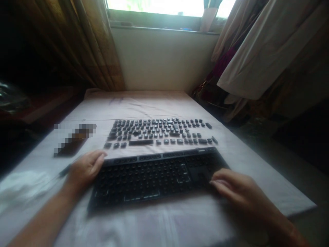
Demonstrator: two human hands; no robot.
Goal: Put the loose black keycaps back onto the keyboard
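A black keyboard base (154, 176) without its keycaps lies a little slanted across the cloth-covered table. My left hand (86, 168) is closed at its upper left edge, thumb and fingers pressed together there. At its right side my right hand (228, 185) is closed too, the fingertips against the edge of the base. Behind the base, loose black keycaps (151, 130) are laid out in rows, with a long space bar (141, 142) in the front row.
A pixelated dark object (75, 140) lies on the table (144, 106) at the left. Curtains (97, 44) hang at the back left, pale clothes (254, 51) at the right. A window (159, 8) is above the wall. The table's right edge slopes toward the lower right.
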